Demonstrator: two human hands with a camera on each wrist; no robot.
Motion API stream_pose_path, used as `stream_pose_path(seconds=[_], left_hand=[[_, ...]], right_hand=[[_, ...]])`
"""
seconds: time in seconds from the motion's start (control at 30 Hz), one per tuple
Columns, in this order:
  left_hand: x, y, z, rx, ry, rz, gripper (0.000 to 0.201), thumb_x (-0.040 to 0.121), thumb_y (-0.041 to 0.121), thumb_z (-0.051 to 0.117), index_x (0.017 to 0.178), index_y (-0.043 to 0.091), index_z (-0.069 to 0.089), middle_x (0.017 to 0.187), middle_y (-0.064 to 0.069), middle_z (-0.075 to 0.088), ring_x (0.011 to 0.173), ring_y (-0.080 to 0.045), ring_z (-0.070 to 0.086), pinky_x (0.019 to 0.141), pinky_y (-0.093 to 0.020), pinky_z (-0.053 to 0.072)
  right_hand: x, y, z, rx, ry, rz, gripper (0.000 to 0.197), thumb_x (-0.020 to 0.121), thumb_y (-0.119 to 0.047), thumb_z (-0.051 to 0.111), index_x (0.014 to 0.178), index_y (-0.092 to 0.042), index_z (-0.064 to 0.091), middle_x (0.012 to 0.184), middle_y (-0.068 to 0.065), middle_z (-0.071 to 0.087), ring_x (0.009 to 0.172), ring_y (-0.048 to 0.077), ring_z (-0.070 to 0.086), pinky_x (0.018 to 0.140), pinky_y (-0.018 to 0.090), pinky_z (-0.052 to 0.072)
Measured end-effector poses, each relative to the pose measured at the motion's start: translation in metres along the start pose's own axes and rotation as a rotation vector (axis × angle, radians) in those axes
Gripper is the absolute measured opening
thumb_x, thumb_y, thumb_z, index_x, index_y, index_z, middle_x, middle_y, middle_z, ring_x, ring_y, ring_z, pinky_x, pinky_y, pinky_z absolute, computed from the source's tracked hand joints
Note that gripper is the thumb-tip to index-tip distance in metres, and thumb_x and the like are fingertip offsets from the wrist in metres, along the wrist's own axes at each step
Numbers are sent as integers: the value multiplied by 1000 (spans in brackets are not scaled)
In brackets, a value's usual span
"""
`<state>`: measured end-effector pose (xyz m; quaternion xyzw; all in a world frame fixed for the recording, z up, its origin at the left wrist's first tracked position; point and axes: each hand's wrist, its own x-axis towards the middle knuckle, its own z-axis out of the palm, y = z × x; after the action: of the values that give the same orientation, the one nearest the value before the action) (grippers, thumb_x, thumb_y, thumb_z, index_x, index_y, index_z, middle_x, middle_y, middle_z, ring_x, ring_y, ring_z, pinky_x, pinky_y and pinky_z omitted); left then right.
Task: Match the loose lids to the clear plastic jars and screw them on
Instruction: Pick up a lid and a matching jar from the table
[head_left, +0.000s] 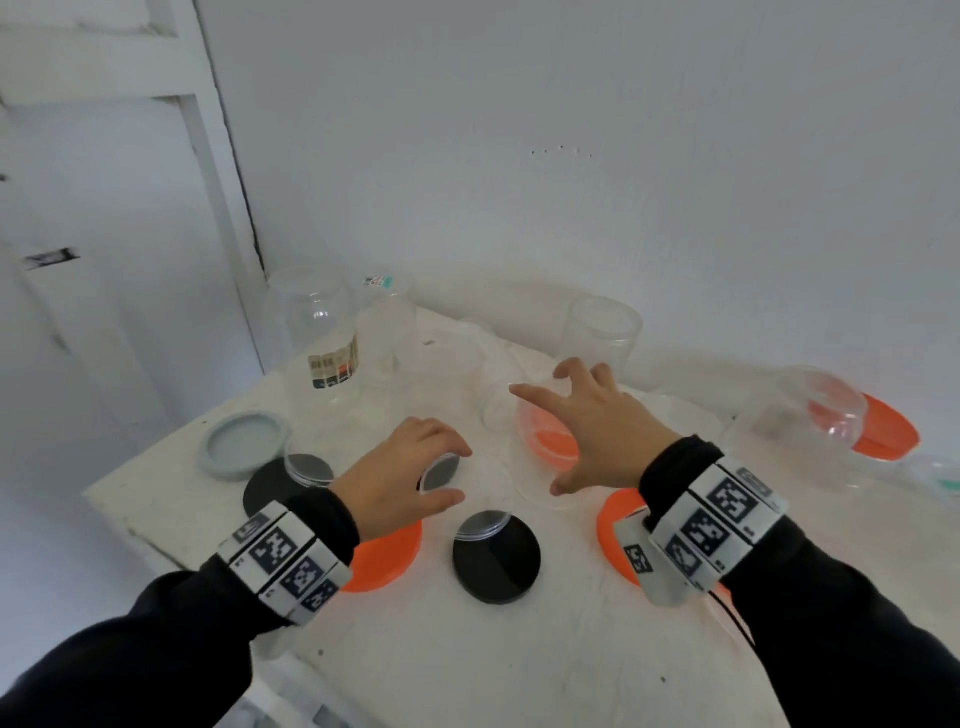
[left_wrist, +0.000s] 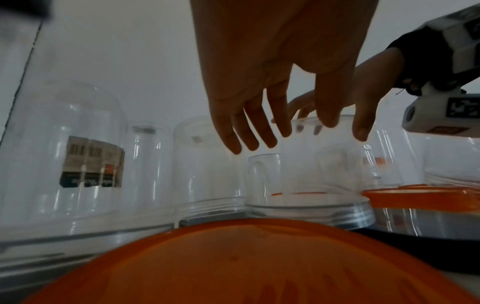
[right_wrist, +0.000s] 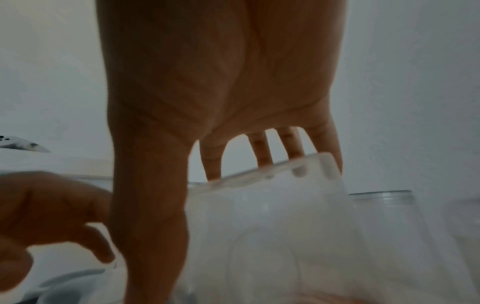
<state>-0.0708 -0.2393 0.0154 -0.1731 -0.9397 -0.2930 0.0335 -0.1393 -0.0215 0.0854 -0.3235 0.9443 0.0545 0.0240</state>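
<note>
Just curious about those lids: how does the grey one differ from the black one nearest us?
The grey lid is pale, its raised rim showing; the black lid is dark and flat-faced. The grey lid lies far left; the black lid lies front centre. Both are round and untouched.

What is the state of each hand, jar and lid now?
left hand, open, holding nothing.
right hand, grips the wide jar from above.
wide jar, upside down.
labelled jar, upside down, no lid.
grey lid, loose on the table.
rightmost jar, on its side, orange lid on.
</note>
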Motion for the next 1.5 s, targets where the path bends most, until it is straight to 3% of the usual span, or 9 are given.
stream_pose_path(seconds=[0.13, 0.23, 0.37, 0.53, 0.73, 0.93, 1.17, 1.37, 1.5], left_hand=[[5, 3, -3, 120, -253, -20, 63, 80, 41, 67, 134, 24, 40, 139, 7, 34, 129, -8, 25, 109, -25, 25], [19, 4, 0, 221, -446, -20, 88, 74, 43, 73, 144, 25, 23, 149, 4, 19, 137, -13, 15, 113, -32, 21], [35, 6, 8, 410, -585, 10, 109, 67, 43, 78, 147, 25, 7, 154, -1, 4, 142, -20, 4, 114, -40, 14], [47, 10, 14, 524, -694, 9, 117, 66, 42, 80, 148, 22, -2, 156, -7, -7, 143, -24, -4, 115, -42, 5], [51, 19, 13, 501, -678, -11, 109, 67, 36, 80, 147, 22, 8, 153, -5, 9, 140, -24, 9, 114, -40, 15], [42, 25, 8, 407, -635, -61, 101, 67, 37, 80, 145, 28, 17, 147, 2, 19, 134, -20, 21, 110, -38, 25], [19, 29, -6, 272, -543, -92, 100, 64, 39, 80, 144, 29, 19, 142, 9, 23, 131, -13, 25, 108, -37, 31], [2, 25, -16, 126, -544, -152, 117, 39, 63, 69, 143, 33, 22, 137, 15, 27, 127, -10, 30, 107, -36, 34], [1, 29, -24, 51, -507, -129, 118, 41, 67, 70, 143, 32, 22, 135, 12, 27, 127, -10, 30, 109, -33, 31]], right_hand=[[-24, 1, -2, -12, 124, 53, 107, 59, -46, 81, 142, -43, 15, 137, 5, 11, 120, 28, 21, 93, 40, 46], [-44, 3, 1, 35, 257, 129, 97, 56, -28, 80, 132, -38, 21, 134, 7, 13, 118, 31, 26, 81, 37, 50], [-65, 9, 16, 207, 398, 187, 85, 52, -11, 72, 116, -30, 19, 134, 13, 21, 114, 37, 31, 74, 33, 37], [-87, 8, 27, 372, 445, 237, 91, 59, -22, 77, 136, -27, 29, 132, 1, 17, 117, 30, 31, 82, 28, 37], [-103, -2, 35, 557, 464, 312, 95, 55, -29, 83, 133, -11, 31, 117, -7, 23, 108, 21, 42, 91, 29, 43], [-115, -15, 44, 774, 443, 412, 85, 52, -22, 88, 111, -23, 27, 115, -4, 32, 103, 12, 40, 68, 6, 36], [-127, -32, 62, 850, 359, 493, 104, 50, -33, 89, 134, -19, 29, 121, -8, 24, 110, 12, 35, 89, 21, 34], [-137, -39, 77, 893, 301, 588, 93, 56, -49, 84, 126, -18, 32, 117, -7, 31, 103, 10, 41, 77, 17, 37], [-141, -43, 84, 919, 286, 597, 91, 61, -50, 80, 128, -17, 28, 117, -6, 29, 106, 11, 38, 84, 22, 36]])
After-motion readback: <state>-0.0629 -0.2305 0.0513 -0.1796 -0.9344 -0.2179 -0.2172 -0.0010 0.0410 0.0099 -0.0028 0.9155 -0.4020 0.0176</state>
